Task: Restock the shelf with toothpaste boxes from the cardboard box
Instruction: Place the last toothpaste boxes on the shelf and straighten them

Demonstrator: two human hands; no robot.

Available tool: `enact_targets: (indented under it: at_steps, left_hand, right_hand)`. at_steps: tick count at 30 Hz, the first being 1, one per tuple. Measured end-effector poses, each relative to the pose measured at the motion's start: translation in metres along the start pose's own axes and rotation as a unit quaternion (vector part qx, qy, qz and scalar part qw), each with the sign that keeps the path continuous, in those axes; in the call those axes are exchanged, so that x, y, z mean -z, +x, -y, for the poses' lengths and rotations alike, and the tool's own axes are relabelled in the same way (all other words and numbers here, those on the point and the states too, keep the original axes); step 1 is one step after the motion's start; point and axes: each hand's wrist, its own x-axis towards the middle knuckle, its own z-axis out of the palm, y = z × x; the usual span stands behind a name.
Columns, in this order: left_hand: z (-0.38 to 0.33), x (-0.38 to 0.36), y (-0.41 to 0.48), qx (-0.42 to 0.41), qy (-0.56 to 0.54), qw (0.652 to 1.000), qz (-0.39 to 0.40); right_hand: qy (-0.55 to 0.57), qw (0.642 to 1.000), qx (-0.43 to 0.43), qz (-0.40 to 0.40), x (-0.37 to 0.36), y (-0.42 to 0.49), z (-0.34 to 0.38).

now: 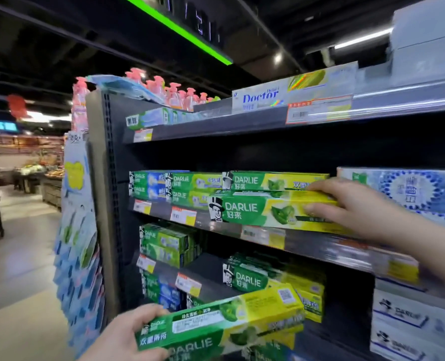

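Right hand grips a toothpaste box at the shelf edge; below, left hand clutches more boxes.

price tags blurred, unreadable; right forearm cut off by right edge.

left hand: bare, no glove, ring or watch in view; only back of hand, thumb and start of wrist in frame
right hand: bare, no glove or ring; short plain nails on visible fingers
right forearm: uncovered to frame edge, no sleeve, no wristband
left wrist: cut off at bottom edge, sleeve not visible
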Motion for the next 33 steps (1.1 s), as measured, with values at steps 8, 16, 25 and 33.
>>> enact_targets:
  at_steps: [8,16,25,33]
  left_hand:
    - [0.021,0.018,0.068,-0.013,-0.072,0.997,0.009]
    - [0.029,0.044,0.121,-0.096,-0.027,0.993,0.055]
    - [0.017,0.05,0.159,-0.209,-0.064,0.974,0.062]
    - [0.02,0.045,0.17,-0.228,-0.089,0.963,0.112]
  right_hand:
    - [-0.049,0.998,-0.037,0.012,-0.011,0.021,0.01]
    - [-0.072,0.991,-0.111,0.026,-0.019,0.021,0.023]
    - [-0.098,0.979,-0.176,0.021,-0.035,0.02,0.028]
    - [-0.107,0.976,-0.188,0.004,-0.037,0.022,0.031]
